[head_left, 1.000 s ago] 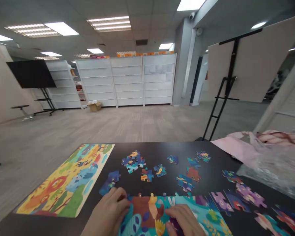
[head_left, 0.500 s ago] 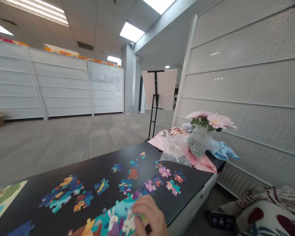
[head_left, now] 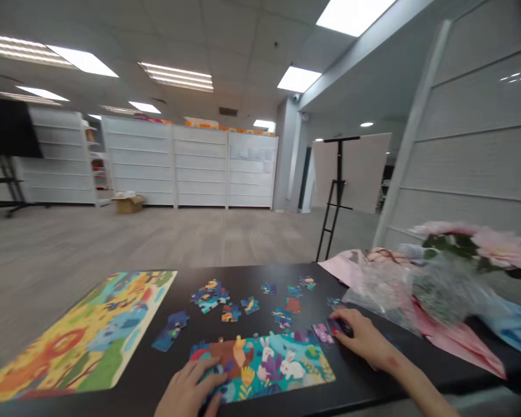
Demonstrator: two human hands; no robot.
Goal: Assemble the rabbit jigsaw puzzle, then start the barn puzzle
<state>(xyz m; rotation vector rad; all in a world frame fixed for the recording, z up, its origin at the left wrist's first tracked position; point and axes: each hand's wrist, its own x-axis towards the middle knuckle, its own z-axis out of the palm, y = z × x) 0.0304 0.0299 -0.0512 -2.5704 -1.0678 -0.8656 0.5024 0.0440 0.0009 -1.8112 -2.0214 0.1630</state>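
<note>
A big part of the puzzle [head_left: 260,365] is joined up on the black table [head_left: 156,370]. It shows bunnies and flowers. It is a wide strip, and more of the picture is not there yet. Many loose pieces [head_left: 208,295] lie past the puzzle, on the far side from the person, and some sit joined in a small clump. The left hand [head_left: 190,385] rests on the near left end of the puzzle, its fingers a bit spread and not pinching. The right hand [head_left: 364,339] is to the right of the puzzle, its fingers close together on a dark piece [head_left: 341,327] beside a purple piece [head_left: 322,333]. It is hard to tell if they pinch it. A full picture card [head_left: 82,336] lies left of the puzzle.
</note>
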